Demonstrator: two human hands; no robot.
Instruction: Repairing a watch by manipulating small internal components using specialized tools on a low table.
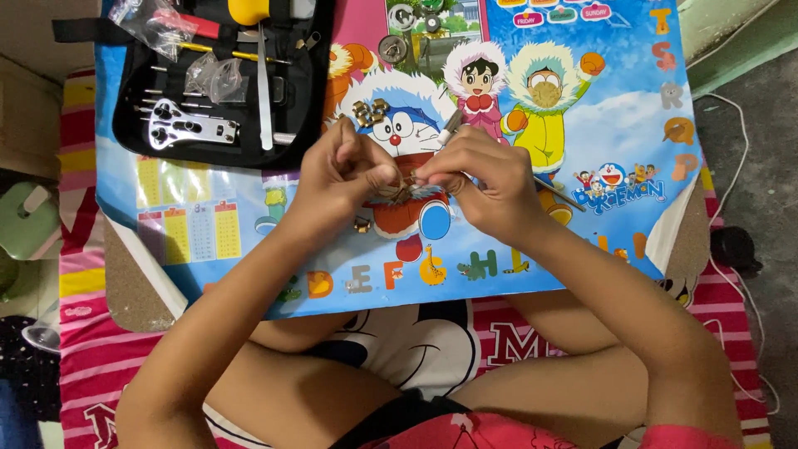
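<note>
Over the cartoon-printed surface (582, 158), both hands — left (341, 179), right (482, 183) — meet, fingertips pinching one small metal piece (405, 185) between them. Behind the left hand lies an open black tool case (307, 91) — a yellow-handled tool (249, 12) inside.

Bright, even light from overhead; soft shadows under both hands at centre frame. Glare on the plastic bags upper left. Corners darken, edges bend slightly.

Small metal part (405, 185) between both grips, mostly hidden by fingers, too small to tell
</note>
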